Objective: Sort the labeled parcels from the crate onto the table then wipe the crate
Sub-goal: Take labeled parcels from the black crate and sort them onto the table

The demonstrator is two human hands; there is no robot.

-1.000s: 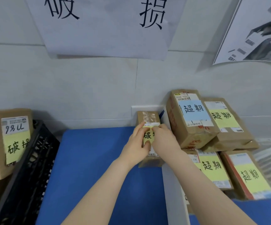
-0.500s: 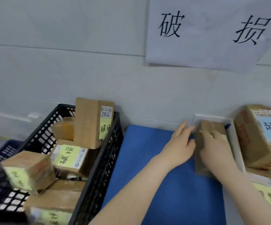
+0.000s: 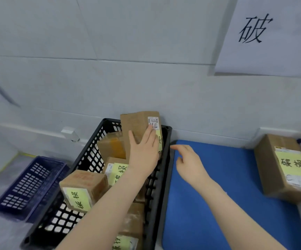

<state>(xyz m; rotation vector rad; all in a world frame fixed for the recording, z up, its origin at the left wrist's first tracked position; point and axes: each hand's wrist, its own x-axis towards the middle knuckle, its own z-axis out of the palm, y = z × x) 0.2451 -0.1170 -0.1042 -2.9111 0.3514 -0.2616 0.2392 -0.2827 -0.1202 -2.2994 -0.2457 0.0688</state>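
Blue table (image 3: 218, 195), one parcel (image 3: 288, 168), one crate (image 3: 161, 177)

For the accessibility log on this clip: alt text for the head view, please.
A person's left hand lies flat against a tall upright parcel at the far end of a black crate of yellow-labelled parcels. The right hand hovers empty over the blue mat beside it, where one labelled parcel sits.
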